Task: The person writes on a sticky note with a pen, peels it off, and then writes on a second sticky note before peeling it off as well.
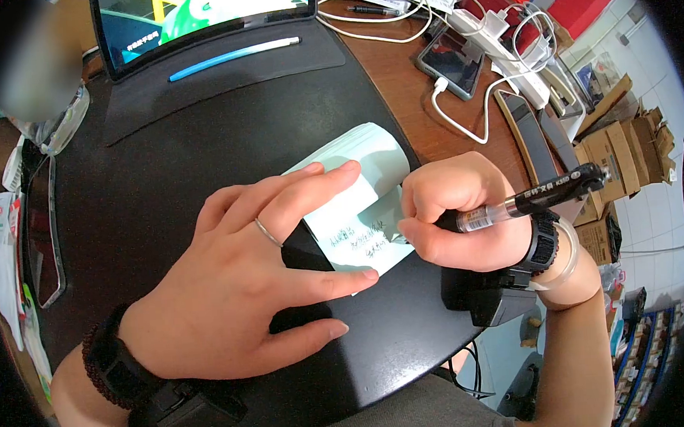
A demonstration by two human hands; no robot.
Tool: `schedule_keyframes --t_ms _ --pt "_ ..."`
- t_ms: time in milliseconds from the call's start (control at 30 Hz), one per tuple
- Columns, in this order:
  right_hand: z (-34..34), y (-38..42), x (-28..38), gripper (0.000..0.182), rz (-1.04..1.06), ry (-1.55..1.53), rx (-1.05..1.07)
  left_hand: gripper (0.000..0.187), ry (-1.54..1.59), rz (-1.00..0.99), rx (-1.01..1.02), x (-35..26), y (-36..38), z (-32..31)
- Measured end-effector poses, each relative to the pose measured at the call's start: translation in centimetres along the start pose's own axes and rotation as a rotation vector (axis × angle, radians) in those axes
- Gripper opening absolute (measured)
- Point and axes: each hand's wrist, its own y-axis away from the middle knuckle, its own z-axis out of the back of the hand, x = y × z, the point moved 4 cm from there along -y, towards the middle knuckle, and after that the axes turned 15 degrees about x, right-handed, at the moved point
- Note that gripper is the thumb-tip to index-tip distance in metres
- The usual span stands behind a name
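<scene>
A small notepad (377, 154) lies on the black desk mat, its upper pages curled over and several lines of handwriting on the open page. Across its left side spreads my left hand (260, 272), fingers apart, fingertips resting on the paper; a ring circles one finger. My right hand (466, 215) is closed around a black gel pen (553, 191) at the notepad's right edge. The pen's barrel points up and right, while its tip is hidden behind my fingers. Both wrists wear black straps with a dark device.
A tablet (208, 23) stands at the back, with a blue-white stylus (233, 59) before it. To the right lie a phone (451, 61) on a white cable, another phone (527, 134) and a power strip (525, 84). Cardboard boxes (625, 156) stand beyond the desk.
</scene>
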Motion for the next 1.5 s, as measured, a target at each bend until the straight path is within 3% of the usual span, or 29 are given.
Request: schedule_keyframes --t_ms 167,1000,1500 --pt "0.19 0.05 -0.18 0.029 -0.028 0.046 -0.099 0.042 -0.005 -0.005 0.005 0.02 0.03 0.03" --pt "0.37 0.31 -0.17 0.031 -0.075 -0.020 -0.085 0.043 0.008 -0.008 -0.009 0.01 -0.07 0.05" --pt "0.43 0.18 -0.01 0.029 -0.045 0.092 -0.115 0.044 -0.002 -0.004 0.002 -0.06 -0.05 0.13"
